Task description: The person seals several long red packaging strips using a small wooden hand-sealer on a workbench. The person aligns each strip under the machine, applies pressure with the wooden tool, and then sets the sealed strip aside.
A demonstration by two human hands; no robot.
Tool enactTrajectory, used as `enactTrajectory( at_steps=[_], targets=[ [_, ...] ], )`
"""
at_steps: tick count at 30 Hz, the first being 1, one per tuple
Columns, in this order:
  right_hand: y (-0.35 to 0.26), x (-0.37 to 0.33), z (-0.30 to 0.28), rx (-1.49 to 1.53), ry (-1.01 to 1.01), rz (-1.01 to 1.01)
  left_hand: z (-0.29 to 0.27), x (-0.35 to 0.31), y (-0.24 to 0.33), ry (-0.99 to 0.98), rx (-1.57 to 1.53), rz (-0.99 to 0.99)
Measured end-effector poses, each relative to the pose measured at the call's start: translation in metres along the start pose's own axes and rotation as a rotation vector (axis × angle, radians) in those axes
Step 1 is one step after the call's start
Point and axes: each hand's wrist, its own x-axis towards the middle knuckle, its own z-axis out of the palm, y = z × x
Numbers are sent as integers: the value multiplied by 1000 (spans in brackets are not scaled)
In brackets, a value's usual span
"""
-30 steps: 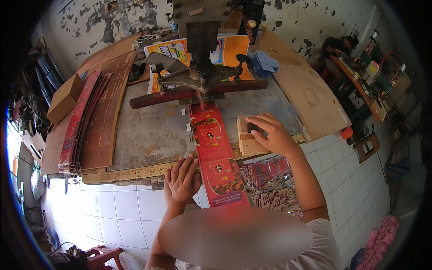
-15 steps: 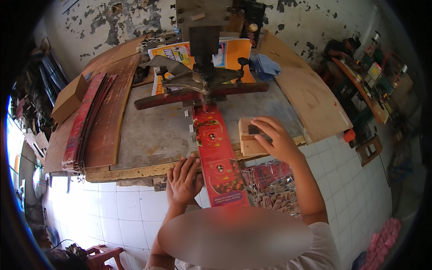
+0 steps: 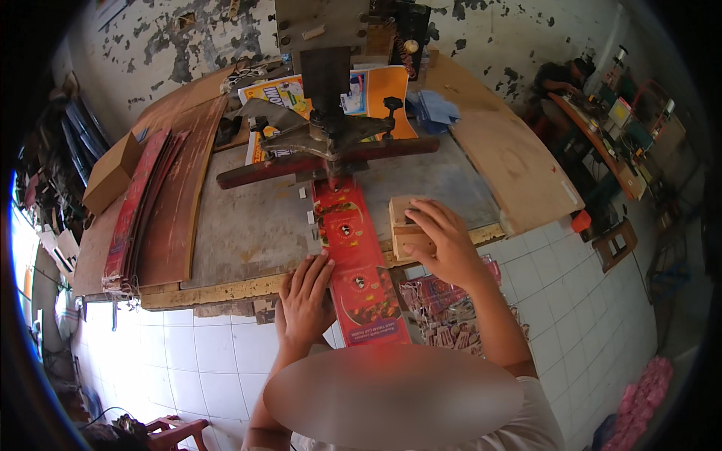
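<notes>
A long red printed strip (image 3: 357,259) with food pictures runs from under the press head toward me and hangs past the table's front edge. Flat and outstretched, the fingers of my left hand (image 3: 304,289) lie at that edge, their tips against the strip's left side. To the right of the strip, my right hand (image 3: 449,244) rests over a pale wooden block (image 3: 401,234) with a dark recess. Its fingers and thumb are apart, bent across the block. Above the strip's far end stands the dark metal press (image 3: 329,135), with a red-brown crossbar.
Stacked red strips (image 3: 139,210) and a cardboard box (image 3: 111,173) lie on the left boards. Blue sheets (image 3: 434,111) sit behind the press. Plastic-wrapped printed pieces (image 3: 444,308) are below the right table edge. A person (image 3: 560,79) works at a far-right bench.
The view has shifted slightly. My left fingertips have moved up against the strip's edge. My right fingers and thumb have come lower over the wooden block. The strip looks unchanged.
</notes>
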Motion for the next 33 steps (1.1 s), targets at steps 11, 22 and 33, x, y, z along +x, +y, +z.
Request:
enactTrajectory(
  at_steps=[11,22,33],
  targets=[
    [-7,14,17,-102,-45,-42,8,-5,1,68,6,-19],
    [-8,13,19,-113,-28,-21,12,-8,-1,75,-19,-23],
    [-9,12,19,-108,-18,0,13,-8,0,88,-13,-19]
  ],
)
